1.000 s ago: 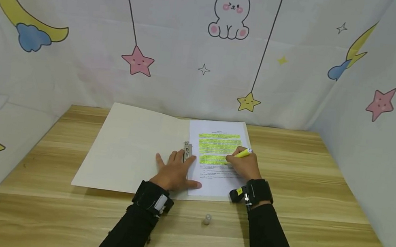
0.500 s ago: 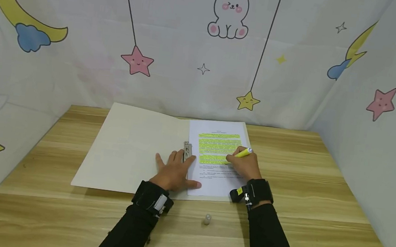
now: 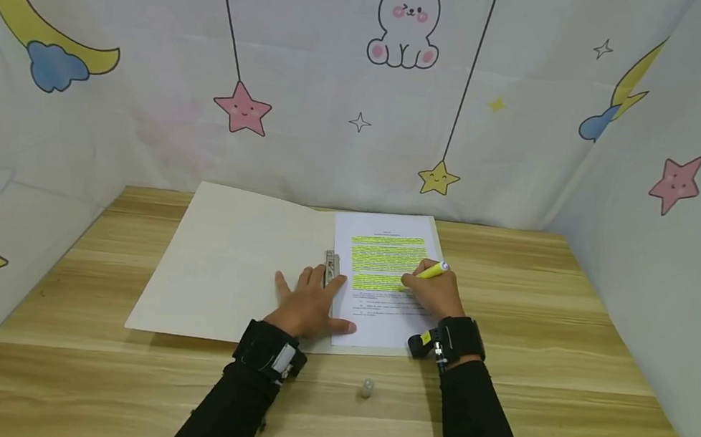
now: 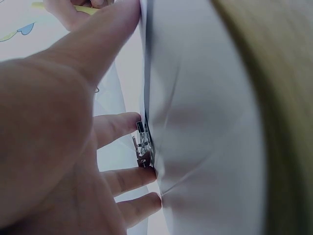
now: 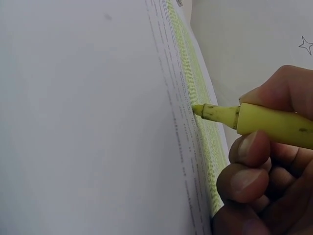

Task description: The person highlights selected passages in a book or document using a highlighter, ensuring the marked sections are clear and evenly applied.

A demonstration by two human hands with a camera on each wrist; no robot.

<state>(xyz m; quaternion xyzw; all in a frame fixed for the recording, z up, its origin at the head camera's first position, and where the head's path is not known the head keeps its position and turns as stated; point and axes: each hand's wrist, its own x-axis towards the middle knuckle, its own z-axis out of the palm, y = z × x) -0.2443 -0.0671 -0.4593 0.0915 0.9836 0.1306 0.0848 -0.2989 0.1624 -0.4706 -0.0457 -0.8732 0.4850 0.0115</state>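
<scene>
A printed sheet [image 3: 377, 330] lies on the right side of an opened cream folder [image 3: 228, 262], its upper paragraphs covered in yellow highlighting. My right hand [image 3: 439, 293] pinches a yellow highlighter [image 5: 274, 125] between thumb and fingers. In the right wrist view the uncapped tip is right at the lower edge of the highlighted lines. My left hand [image 3: 308, 307] rests with fingers spread across the folder's fold, the thumb on the sheet's left edge. Beside its fingers sits the folder's metal clip [image 3: 331, 265], partly hidden by the hand; the left wrist view shows the clip [image 4: 143, 144] between two fingers.
A small pale round object [image 3: 366, 388] lies on the wooden table [image 3: 530, 412] in front of the folder. White cloth walls [image 3: 305, 163] printed with stars, moons and a rabbit stand along the back and both sides.
My right hand has shifted very slightly to the right with the highlighter. The left hand, the folder and the sheet stay in place.
</scene>
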